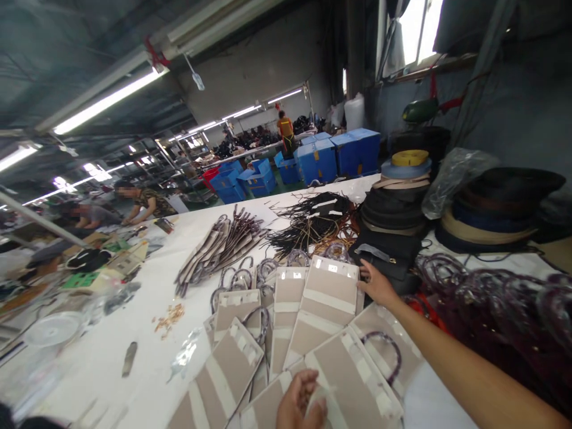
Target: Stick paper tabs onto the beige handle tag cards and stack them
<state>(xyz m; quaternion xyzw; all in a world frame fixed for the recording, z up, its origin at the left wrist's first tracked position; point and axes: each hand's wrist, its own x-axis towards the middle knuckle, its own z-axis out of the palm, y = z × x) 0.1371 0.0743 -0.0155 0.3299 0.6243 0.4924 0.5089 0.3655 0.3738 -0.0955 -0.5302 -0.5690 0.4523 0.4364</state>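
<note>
Several beige bag panels with white tape strips and looped handles lie fanned out on the white table (134, 357) before me. My right hand (376, 285) reaches forward and rests at the right edge of the farthest panel (328, 298), fingers stretched and touching it. My left hand (300, 406) is at the bottom of the view, fingers curled and pressed on the nearest panel (357, 381), pinching at its white strip.
A pile of finished panels with handles (218, 244) and a heap of black cords (313, 223) lie farther back. Stacked webbing rolls (402, 190) and purple handles (491, 298) fill the right side. Other people work at the left; blue crates (330, 155) stand behind.
</note>
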